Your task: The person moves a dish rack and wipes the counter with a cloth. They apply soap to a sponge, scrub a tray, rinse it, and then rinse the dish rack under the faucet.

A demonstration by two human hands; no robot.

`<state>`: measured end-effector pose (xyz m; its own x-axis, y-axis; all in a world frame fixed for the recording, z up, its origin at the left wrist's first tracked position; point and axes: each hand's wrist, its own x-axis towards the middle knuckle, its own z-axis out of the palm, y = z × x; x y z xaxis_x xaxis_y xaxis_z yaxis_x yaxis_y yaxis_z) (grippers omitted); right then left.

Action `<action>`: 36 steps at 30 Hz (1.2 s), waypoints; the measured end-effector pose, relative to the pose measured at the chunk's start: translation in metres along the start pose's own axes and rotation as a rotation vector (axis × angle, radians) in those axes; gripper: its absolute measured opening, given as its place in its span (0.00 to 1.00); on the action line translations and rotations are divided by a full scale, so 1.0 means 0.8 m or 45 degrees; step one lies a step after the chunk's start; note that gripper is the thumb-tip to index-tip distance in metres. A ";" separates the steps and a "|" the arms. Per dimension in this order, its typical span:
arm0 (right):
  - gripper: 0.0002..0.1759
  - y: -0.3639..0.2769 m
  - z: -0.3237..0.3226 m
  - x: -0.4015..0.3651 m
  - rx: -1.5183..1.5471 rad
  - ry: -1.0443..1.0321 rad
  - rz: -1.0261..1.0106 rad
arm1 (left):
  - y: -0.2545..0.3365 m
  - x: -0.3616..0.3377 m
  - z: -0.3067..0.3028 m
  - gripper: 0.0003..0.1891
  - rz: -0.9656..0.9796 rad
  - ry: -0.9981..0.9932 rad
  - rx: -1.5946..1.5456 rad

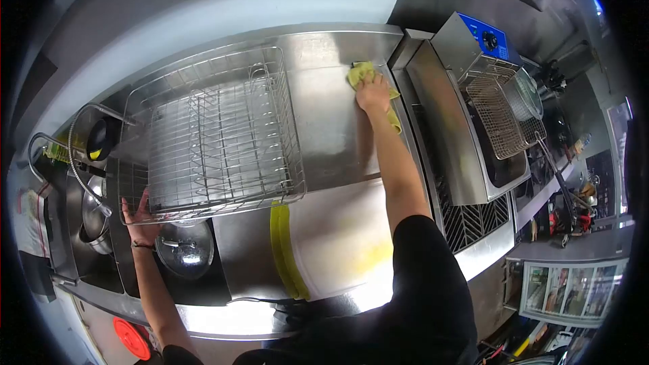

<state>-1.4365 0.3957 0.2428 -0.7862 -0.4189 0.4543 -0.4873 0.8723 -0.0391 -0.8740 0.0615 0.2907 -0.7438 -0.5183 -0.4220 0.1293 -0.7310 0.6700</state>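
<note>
Black sleeve [433, 277] | right hand [373, 92] on yellow cloth [360, 73] | left hand [138, 220] on wire rack [216, 128]

commercial kitchen | stainless counter [324, 128] | deep fryer [483, 44] with wire basket [500, 118] | dish rack [216, 132]

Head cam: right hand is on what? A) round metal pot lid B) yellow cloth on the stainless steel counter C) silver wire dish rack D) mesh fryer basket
B: the right hand lies on the crumpled yellow cloth on the stainless steel counter; the left hand is at the silver wire dish rack, by its edge.
</note>
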 end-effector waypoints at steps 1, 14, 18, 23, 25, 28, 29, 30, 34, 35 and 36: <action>0.23 -0.035 -0.057 -0.010 0.200 -0.248 0.059 | 0.000 0.003 -0.004 0.46 0.006 0.018 -0.031; 0.22 0.055 -0.093 -0.144 0.470 -0.571 -0.837 | -0.001 -0.007 0.006 0.44 -0.035 0.074 0.016; 0.26 -0.012 -0.058 -0.128 0.472 -0.313 -0.039 | -0.010 0.002 -0.017 0.43 0.012 -0.037 0.040; 0.28 -0.009 -0.087 -0.026 0.748 0.119 -0.366 | -0.009 -0.004 0.000 0.43 -0.009 0.100 0.022; 0.30 0.012 -0.095 0.061 0.616 0.590 -0.012 | -0.010 -0.005 -0.004 0.43 -0.003 0.075 0.015; 0.32 -0.018 -0.025 0.130 0.668 0.790 -0.092 | -0.009 0.000 -0.011 0.43 0.001 0.019 -0.011; 0.32 -0.067 0.023 0.141 0.805 0.881 -0.070 | -0.011 0.001 -0.008 0.44 0.012 0.062 -0.072; 0.33 -0.118 -0.028 0.117 0.669 0.469 -0.144 | -0.017 0.002 -0.004 0.45 0.021 0.106 -0.138; 0.27 -0.183 -0.077 0.089 0.753 0.275 -0.640 | -0.018 -0.003 0.005 0.43 0.063 0.104 -0.092; 0.29 -0.167 -0.081 0.082 0.652 0.241 -0.648 | -0.014 -0.003 0.001 0.43 0.050 0.096 -0.077; 0.30 -0.144 -0.085 0.080 0.543 0.208 -0.654 | -0.014 -0.002 -0.005 0.43 0.033 0.059 -0.052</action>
<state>-1.4047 0.2852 0.3367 -0.3643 -0.6801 0.6362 -0.9163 0.3839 -0.1143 -0.8716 0.0692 0.2815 -0.7091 -0.5564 -0.4332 0.1751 -0.7340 0.6562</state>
